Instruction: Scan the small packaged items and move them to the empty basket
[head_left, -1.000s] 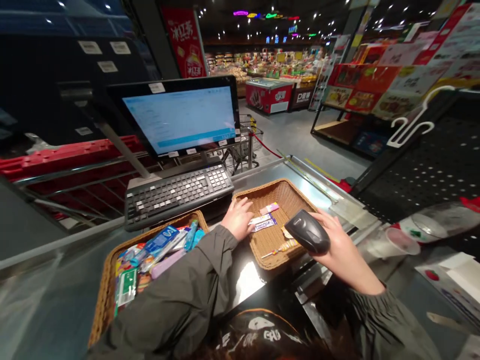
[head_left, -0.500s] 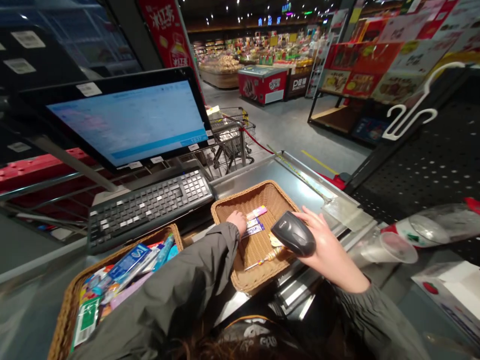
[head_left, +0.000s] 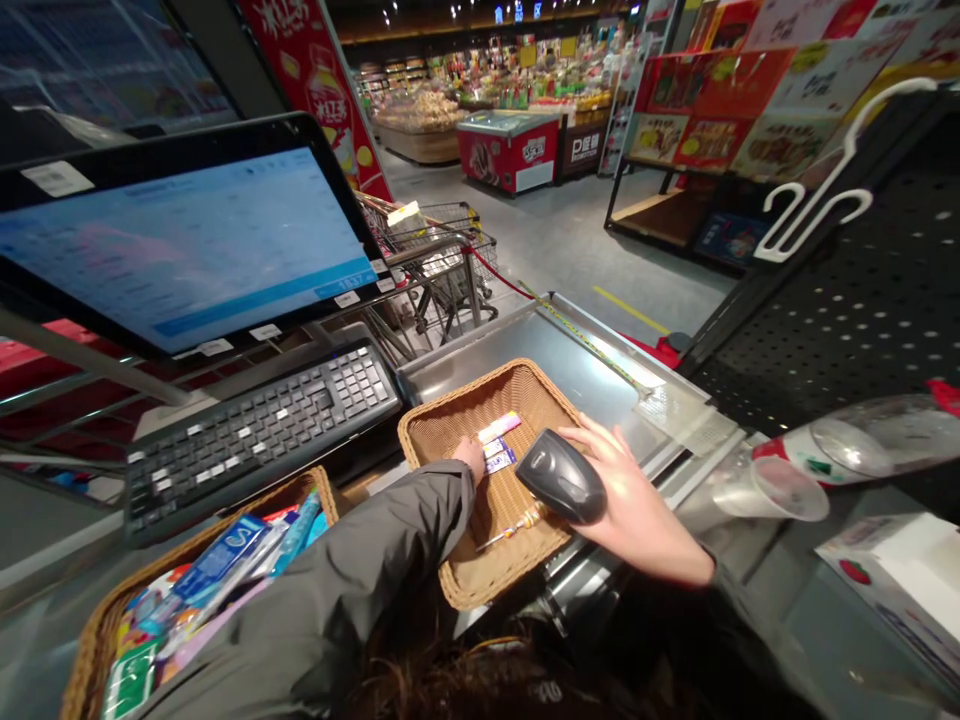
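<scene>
Right hand [head_left: 630,500]: closed around black scanner [head_left: 561,476], over basket's 3 o'clock rim.
Left hand [head_left: 471,458]: mostly hidden by sleeve, grip unclear, resting beside purple packet [head_left: 499,460].
Basket [head_left: 480,580]: open weave at 6 o'clock; steel surface [head_left: 570,360] bare at 12 o'clock.
Keyboard [head_left: 262,430]: near 10 o'clock edge.

Dim supermarket; grey floor [head_left: 570,240]; red freezer [head_left: 508,150]; ceiling spotlights [head_left: 390,12].
</scene>
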